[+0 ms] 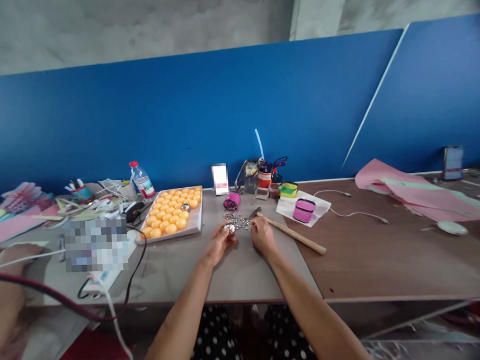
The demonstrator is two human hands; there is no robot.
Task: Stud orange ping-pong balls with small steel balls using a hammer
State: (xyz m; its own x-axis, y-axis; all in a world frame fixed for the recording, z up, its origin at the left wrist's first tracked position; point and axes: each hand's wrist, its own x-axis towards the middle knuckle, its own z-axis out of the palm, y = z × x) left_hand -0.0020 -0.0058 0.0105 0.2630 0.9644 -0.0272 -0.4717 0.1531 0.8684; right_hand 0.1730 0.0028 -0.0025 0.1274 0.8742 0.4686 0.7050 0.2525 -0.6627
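My left hand [217, 246] is closed around a shiny silver ball [230, 228], held low over the grey mat. Just to its right, my right hand [263, 235] has its fingers curled together at the edge of some small shiny metal pieces [237, 219]; whatever it may pinch is hidden. A hammer [302, 238] with a wooden handle lies beside the right hand, its dark head pointing to the back left. Behind the metal pieces sits a magenta roll-shaped pouch [232, 201].
A white tray [196, 224] of yellow balls, with one silver ball among them, stands left. A bottle [143, 181], a phone [220, 180] and jars line the blue partition. A magenta pad [304, 210] lies on white paper. Far left, another person's arm [13, 261] rests near a power strip.
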